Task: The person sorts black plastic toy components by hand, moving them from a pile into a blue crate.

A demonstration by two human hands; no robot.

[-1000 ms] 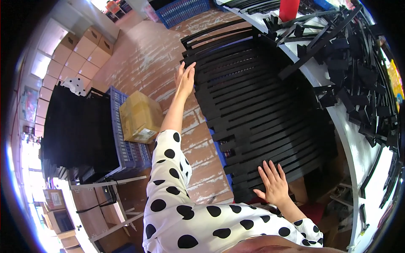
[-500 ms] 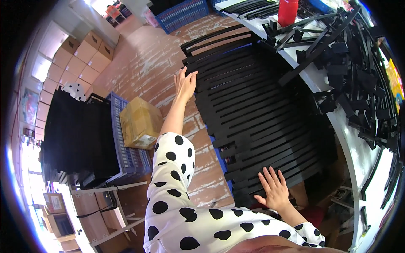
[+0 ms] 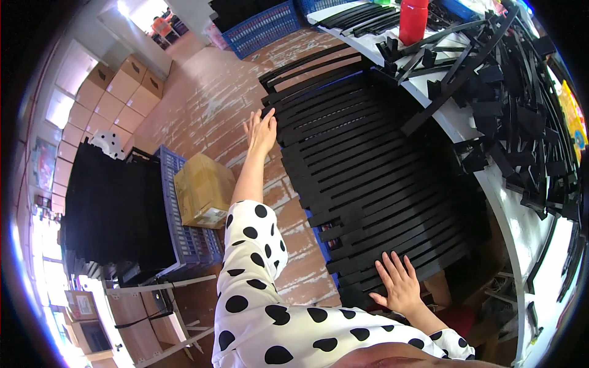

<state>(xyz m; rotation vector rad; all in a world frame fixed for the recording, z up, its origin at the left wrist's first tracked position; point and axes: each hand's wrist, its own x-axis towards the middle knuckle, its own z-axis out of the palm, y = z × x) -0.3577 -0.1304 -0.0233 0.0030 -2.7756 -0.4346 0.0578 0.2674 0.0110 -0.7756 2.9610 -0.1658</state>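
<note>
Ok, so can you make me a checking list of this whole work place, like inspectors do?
Surface: white table on the right, with a curved-looking edge.
Things at hand: many black strips laid side by side; something blue shows beneath them.
Clutter: loose black pieces heaped on the table, near a red container.
Hands: left hand at the strips' left ends, contact unclear; right hand open, palm down on the strips.
Cables: one dark cord or strap across a white frame.
Surroundings: stacked cardboard boxes, blue crate, patchy reddish floor.
</note>
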